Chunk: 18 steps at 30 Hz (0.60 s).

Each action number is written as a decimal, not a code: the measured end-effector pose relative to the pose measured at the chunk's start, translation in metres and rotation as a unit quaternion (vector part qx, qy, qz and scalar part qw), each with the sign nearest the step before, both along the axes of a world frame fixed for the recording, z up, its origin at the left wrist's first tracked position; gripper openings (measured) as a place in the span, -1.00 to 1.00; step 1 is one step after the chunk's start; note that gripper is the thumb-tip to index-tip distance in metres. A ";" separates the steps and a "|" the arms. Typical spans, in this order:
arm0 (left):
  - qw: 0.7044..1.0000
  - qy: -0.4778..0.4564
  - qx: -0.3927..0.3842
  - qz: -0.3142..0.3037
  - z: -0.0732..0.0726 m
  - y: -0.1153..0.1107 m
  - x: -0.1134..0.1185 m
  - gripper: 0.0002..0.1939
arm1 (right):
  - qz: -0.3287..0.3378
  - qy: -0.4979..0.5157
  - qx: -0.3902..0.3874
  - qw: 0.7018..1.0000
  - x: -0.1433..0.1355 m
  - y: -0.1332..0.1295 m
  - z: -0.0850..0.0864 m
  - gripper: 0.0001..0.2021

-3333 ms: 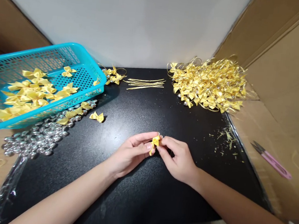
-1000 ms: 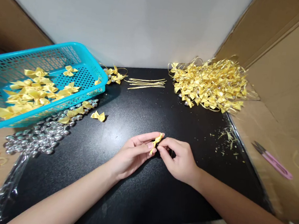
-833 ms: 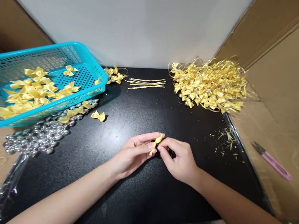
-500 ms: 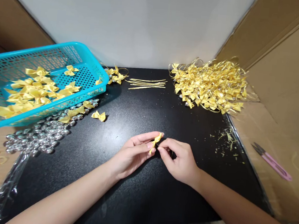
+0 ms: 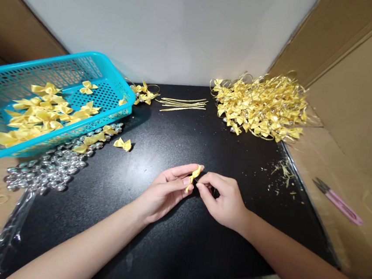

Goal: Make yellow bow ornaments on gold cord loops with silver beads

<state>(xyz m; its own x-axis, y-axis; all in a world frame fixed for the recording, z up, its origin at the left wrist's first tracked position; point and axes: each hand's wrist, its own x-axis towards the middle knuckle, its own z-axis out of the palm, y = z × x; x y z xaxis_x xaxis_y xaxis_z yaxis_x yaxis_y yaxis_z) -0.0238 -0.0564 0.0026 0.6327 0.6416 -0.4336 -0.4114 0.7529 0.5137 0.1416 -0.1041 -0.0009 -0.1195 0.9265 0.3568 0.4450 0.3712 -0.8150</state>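
Observation:
Between the thumb and fingers of my left hand (image 5: 171, 188) is a small yellow ribbon bow (image 5: 195, 173), held edge-on above the black tabletop (image 5: 149, 250). My right hand (image 5: 221, 197) is close beside the bow, thumb and forefinger pinched on a thin gold cord (image 5: 214, 190) at its side; most of the cord is hidden by the fingers. A loose yellow bow (image 5: 123, 144) lies on the table to the left. Several gold cords (image 5: 183, 104) lie in a row near the wall.
A turquoise basket (image 5: 109, 118) with several yellow bows stands at left. Silver beads (image 5: 48, 170) are spread in front of it. At back right rises a heap of finished-looking bows with cord loops (image 5: 261, 105). Pink thread snips (image 5: 339, 202) lie right of cord scraps (image 5: 284, 172).

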 end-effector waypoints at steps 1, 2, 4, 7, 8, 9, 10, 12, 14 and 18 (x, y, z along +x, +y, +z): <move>1.000 0.000 -0.001 0.001 0.000 0.000 0.000 -0.64 | 0.001 0.001 0.000 1.000 0.000 0.000 0.000 -0.82; 1.000 0.000 -0.002 0.001 0.000 0.000 0.000 -0.64 | 0.001 0.002 0.000 1.000 0.000 0.000 0.000 -0.82; 1.000 0.001 -0.003 0.001 0.000 0.000 0.000 -0.64 | 0.002 0.001 -0.001 1.000 0.001 0.000 0.000 -0.82; 1.000 0.003 -0.002 0.001 0.000 0.000 0.001 -0.64 | 0.003 0.001 0.000 1.000 0.001 0.000 0.000 -0.82; 1.000 0.005 -0.003 0.001 0.000 0.000 0.001 -0.64 | 0.003 0.002 0.000 1.000 0.000 0.001 0.000 -0.82; 1.000 0.007 -0.003 0.001 0.000 0.000 0.001 -0.64 | 0.003 0.004 0.000 1.000 0.000 0.001 0.000 -0.82; 1.000 0.009 -0.004 0.000 0.000 0.000 0.001 -0.64 | 0.004 0.005 0.001 1.000 0.000 0.001 0.001 -0.82; 1.000 0.011 -0.003 -0.003 0.000 -0.001 0.002 -0.64 | 0.005 0.006 0.002 1.000 0.000 0.001 0.001 -0.82; 1.000 0.009 0.000 -0.005 0.001 -0.001 0.002 -0.65 | 0.007 0.006 0.001 1.000 0.000 0.001 0.001 -0.82; 1.000 0.003 0.004 0.002 0.002 -0.001 0.001 -0.67 | 0.001 0.002 -0.003 1.000 0.001 0.000 0.001 -0.82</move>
